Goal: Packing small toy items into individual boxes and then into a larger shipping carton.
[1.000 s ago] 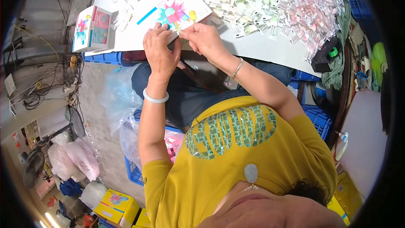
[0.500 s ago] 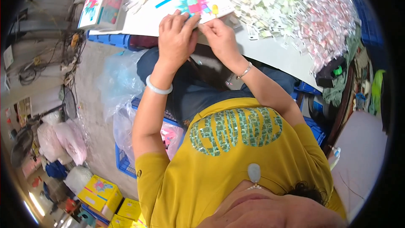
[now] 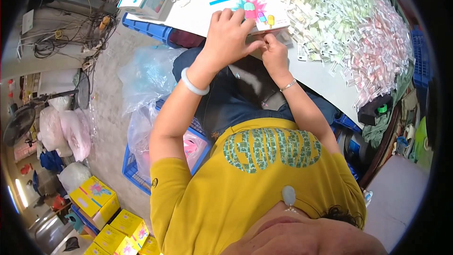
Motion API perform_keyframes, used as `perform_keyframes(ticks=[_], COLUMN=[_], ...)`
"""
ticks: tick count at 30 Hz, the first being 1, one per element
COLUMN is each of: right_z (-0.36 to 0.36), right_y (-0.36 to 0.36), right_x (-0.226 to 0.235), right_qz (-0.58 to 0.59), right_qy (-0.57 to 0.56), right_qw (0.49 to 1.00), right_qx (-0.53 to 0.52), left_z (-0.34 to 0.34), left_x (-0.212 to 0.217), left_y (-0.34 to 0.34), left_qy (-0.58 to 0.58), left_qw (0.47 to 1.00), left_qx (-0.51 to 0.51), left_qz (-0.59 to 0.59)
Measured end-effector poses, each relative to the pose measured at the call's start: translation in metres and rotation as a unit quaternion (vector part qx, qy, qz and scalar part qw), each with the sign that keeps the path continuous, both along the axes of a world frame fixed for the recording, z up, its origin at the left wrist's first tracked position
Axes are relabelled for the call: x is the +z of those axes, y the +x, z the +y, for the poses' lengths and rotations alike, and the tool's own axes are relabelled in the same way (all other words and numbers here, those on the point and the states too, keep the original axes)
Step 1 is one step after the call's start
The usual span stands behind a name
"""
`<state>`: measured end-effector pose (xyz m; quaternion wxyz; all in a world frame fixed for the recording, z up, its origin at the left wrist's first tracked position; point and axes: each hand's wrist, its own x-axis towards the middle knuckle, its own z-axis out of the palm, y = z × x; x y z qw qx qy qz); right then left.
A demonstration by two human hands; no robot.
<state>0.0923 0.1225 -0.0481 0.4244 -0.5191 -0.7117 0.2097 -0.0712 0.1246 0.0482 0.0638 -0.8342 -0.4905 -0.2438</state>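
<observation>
Both hands, left (image 3: 230,35) and right (image 3: 275,53), pinch the flat box (image 3: 264,12) at the table edge (image 3: 325,94).

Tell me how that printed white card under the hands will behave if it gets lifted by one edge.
The printed card looks thin and flat, so it would probably flex rather than stay rigid. It seems light, likely sliding easily on the smooth white table. The left hand presses on it while the right hand pinches its near edge, which suggests it needs steadying.
</observation>
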Motion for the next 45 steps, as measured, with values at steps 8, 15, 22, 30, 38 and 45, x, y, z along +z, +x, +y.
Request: perform_keyframes(ticks=[8, 15, 22, 30, 38, 45], right_z=[-0.008, -0.002, 0.009, 0.006, 0.012, 0.046], right_y=[0.044, 0.039, 0.053, 0.051, 0.054, 0.065], right_x=[-0.025, -0.041, -0.046, -0.043, -0.047, -0.062], right_qz=[-0.138, -0.155, -0.195, -0.203, -0.221, 0.121], right_qy=[0.054, 0.072, 0.027, 0.019, -0.044, -0.178], right_qw=[0.988, 0.982, 0.978, 0.977, 0.972, 0.97], right_qx=[0.041, 0.08, 0.066, 0.067, 0.066, 0.11], left_z=[0.057, 0.036, 0.026, -0.023, -0.081, -0.074], left_x=[-0.001, -0.002, -0.001, 0.026, 0.032, 0.028], left_y=[0.028, 0.006, 0.005, -0.02, -0.061, -0.047], left_qy=[-0.07, -0.098, 0.062, 0.146, 0.248, 0.181], left_qw=[0.986, 0.994, 0.965, 0.906, 0.868, 0.892], left_qx=[0.041, 0.054, 0.189, 0.282, 0.349, 0.302], left_qz=[0.148, 0.012, -0.173, -0.279, -0.251, -0.283])
